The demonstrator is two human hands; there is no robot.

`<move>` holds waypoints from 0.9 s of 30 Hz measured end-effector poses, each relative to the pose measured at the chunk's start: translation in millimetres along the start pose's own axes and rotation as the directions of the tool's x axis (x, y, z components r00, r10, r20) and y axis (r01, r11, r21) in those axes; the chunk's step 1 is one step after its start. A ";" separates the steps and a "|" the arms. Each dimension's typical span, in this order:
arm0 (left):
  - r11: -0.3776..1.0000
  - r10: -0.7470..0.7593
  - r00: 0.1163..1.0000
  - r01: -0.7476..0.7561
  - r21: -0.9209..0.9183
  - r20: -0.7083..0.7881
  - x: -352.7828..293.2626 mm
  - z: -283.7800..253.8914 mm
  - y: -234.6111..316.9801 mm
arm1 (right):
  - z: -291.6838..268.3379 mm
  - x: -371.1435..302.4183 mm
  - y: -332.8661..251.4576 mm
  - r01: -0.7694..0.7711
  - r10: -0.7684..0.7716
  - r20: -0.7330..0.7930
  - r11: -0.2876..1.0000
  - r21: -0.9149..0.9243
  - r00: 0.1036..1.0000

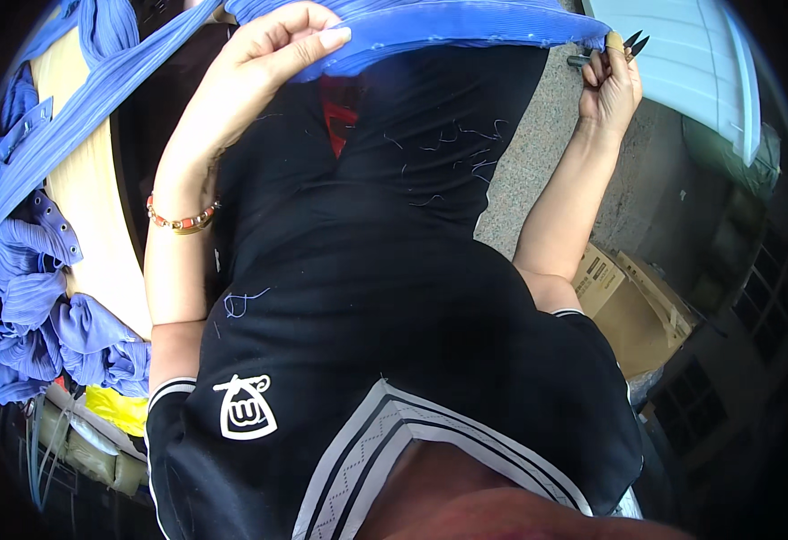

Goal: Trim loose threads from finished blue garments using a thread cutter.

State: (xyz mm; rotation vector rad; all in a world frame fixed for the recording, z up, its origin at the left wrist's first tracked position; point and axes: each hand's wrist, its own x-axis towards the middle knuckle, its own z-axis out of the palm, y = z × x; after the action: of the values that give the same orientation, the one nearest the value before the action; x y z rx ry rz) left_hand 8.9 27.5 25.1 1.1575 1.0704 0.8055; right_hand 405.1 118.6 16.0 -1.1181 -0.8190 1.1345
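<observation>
A strip of blue ribbed fabric (452, 27) stretches across the top of the view, between my two hands. At its left part, my left hand (273, 49) pinches the edge between thumb and fingers. My right hand (612, 90) is closed at the right end of the strip, pinching its corner. Held in that same hand are small thread snips (637, 43), their dark pointed blades sticking out past the fingers to the right. The rest of the fabric runs out of view at the top.
To the left, a heap of blue ribbed garments (25, 288), some with eyelets, lies over and beside a cream tabletop (97, 216). A yellow bag (120, 409) sits below. At right are a cardboard box (637, 306) and a pale blue panel (700, 72). Loose blue threads cling to my dark clothes.
</observation>
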 end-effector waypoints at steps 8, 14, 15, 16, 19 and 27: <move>0.996 -0.018 0.999 0.021 -0.091 0.028 -9.0 -6.0 12.4 | -10.9 18.7 22.4 -0.085 0.084 -0.090 0.996 -0.004 0.992; 0.997 0.033 0.998 -0.029 -0.070 0.049 -13.2 -6.0 13.2 | -12.1 18.8 44.2 -0.144 0.140 -0.105 0.989 -0.035 0.985; 1.000 0.008 1.000 -0.007 -0.025 0.029 -15.0 -6.3 12.6 | -11.0 17.3 46.8 -0.143 0.133 -0.111 0.986 -0.087 0.985; 1.000 0.007 1.000 -0.006 -0.026 0.029 -16.0 -5.0 12.9 | -12.1 16.5 48.1 -0.155 0.144 -0.100 0.981 -0.118 0.985; 0.999 0.022 1.000 -0.022 -0.028 0.008 -20.6 0.5 16.1 | -5.8 8.3 38.6 -0.155 0.146 -0.051 0.944 -0.291 0.988; 0.994 0.100 0.992 -0.103 -0.031 -0.077 -30.0 17.0 15.7 | 55.9 -78.6 -15.9 0.373 -0.347 0.155 0.746 -0.551 0.925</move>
State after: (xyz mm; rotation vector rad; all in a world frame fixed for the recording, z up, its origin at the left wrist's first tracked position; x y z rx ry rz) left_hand 16.1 -1.6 48.3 1.1664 1.0620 0.9507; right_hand 337.4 56.4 49.2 -1.3462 -1.4081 0.5859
